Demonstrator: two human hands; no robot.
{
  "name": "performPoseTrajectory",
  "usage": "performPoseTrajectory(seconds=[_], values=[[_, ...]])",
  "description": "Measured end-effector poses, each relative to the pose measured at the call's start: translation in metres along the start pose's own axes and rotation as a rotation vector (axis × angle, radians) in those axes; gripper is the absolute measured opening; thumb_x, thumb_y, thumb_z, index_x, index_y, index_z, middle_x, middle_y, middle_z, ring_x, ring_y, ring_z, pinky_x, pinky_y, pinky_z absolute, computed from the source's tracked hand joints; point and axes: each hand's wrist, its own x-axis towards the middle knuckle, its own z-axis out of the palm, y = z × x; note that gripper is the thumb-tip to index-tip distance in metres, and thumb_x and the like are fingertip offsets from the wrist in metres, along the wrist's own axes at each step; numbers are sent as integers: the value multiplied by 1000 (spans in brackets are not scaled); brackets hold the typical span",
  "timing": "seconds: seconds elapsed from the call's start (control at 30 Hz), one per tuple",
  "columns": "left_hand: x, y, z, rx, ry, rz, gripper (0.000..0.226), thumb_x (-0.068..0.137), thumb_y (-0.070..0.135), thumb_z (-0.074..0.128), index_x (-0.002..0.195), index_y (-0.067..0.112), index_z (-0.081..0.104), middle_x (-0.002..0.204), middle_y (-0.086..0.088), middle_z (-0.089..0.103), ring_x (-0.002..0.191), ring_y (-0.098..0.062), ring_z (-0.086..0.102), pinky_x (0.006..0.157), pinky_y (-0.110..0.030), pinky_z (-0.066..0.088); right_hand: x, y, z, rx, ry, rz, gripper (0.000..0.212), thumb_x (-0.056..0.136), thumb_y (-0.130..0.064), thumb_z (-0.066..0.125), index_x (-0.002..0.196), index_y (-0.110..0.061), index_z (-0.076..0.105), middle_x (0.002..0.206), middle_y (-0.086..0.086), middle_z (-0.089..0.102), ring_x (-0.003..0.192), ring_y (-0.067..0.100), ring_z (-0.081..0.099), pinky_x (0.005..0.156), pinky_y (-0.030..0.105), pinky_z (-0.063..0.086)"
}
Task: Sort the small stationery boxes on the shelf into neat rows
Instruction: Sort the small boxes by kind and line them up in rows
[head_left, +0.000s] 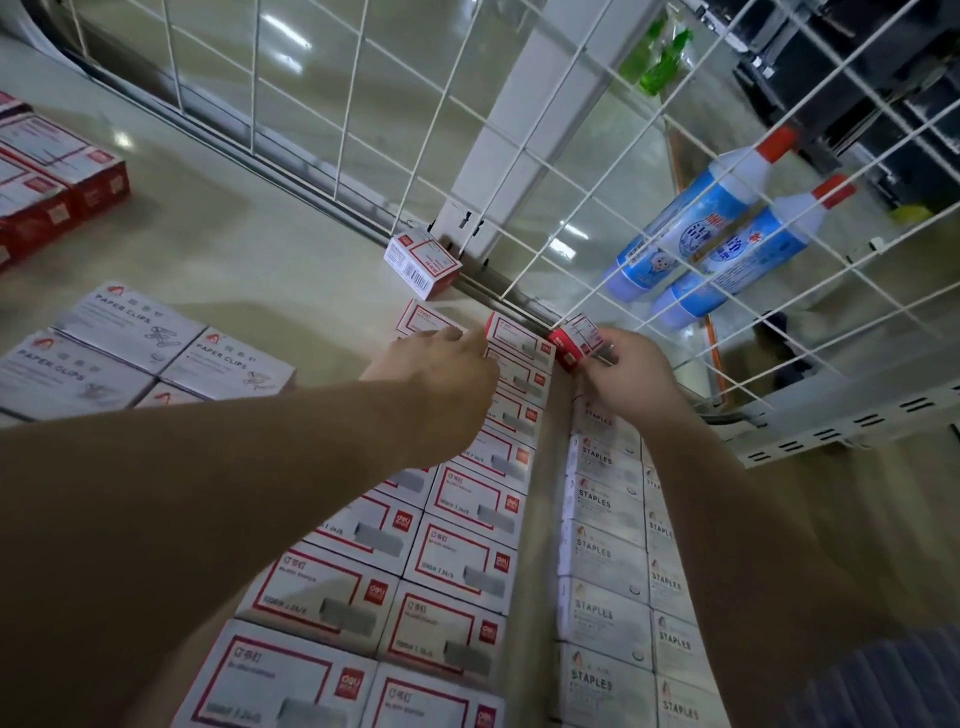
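Observation:
Two rows of red-and-white staple boxes (462, 561) run from the front of the shelf toward the back. My left hand (441, 364) pinches the tilted red-and-white box (514, 338) at the far end of the right-hand row. My right hand (628, 369) grips another small red-and-white box (574, 338) in the back right corner by the wire grid. A loose box (422, 262) of the same kind lies askew against the back rail. White boxes marked STAPLES (602, 556) form rows on the right, partly hidden by my right arm.
White PAPER CLIPS boxes (140, 353) sit at the left, red boxes (47, 182) at the far left. A white wire grid (519, 145) bounds the shelf at the back and right. Two blue bottles (717, 234) lie beyond it.

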Motion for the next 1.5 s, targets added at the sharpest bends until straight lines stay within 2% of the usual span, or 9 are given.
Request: performPoseTrajectory(seconds=[0.17,0.4,0.67,0.93,1.03,1.1,1.2,1.37,1.5], values=[[-3,1,-1,-18,-9,-8,44,95,26,51,138,21,41,129,1,45,117,-18,42,94,-29,39,0,-2,-2,75,51,9,14,86,-10,58,97,-7,66,95,10,68,85,24,65,78,40,54],[-12,3,-6,8,-18,-16,47,95,23,49,140,19,37,138,-3,42,124,-21,40,102,-33,35,-11,-5,-3,92,184,2,32,82,-17,65,113,-12,61,113,7,61,103,19,61,87,32,51],[-26,5,-18,-28,-3,-15,45,94,20,48,138,18,38,138,-2,42,125,-20,40,105,-33,33,-57,-12,-20,157,284,-37,31,81,-9,61,112,-6,59,111,6,52,98,17,57,75,18,47],[-49,-11,-37,-113,-57,-75,33,96,27,40,127,22,50,123,2,52,110,-16,48,93,-31,41,-112,-50,-14,98,267,-230,8,82,-22,63,87,-19,57,75,-17,48,73,-2,50,69,2,36],[-59,-19,-46,-120,-67,-123,31,97,30,39,125,21,50,118,2,56,104,-16,51,87,-30,45,-128,-62,-3,98,206,-244,27,77,-31,60,99,-16,62,93,-6,61,90,10,56,84,21,47],[-65,-25,-52,-114,-79,-124,32,97,32,38,127,22,48,119,2,56,103,-16,51,84,-28,44,-139,-71,3,70,214,-272,40,76,-24,68,113,-11,61,112,1,62,104,6,50,93,11,37],[-73,-35,-62,-129,-130,-112,37,98,35,38,132,23,44,128,1,52,113,-17,49,88,-28,42,-156,-83,7,53,189,-293,49,76,-14,72,122,-11,56,123,-3,55,109,-2,38,85,-10,19],[-80,-43,-70,-215,-227,-60,44,98,32,40,141,23,38,139,2,46,125,-18,44,99,-30,39,-177,-102,15,143,90,-362,55,74,-10,73,122,-28,52,112,-37,32,108,-10,38,86,-11,21],[-82,-46,-70,-407,-293,-74,33,98,21,38,125,20,55,123,0,60,105,-17,56,84,-23,48,-183,-107,23,192,82,-406,56,71,-6,75,122,-21,57,116,-35,37,106,-21,39,90,-8,25]])
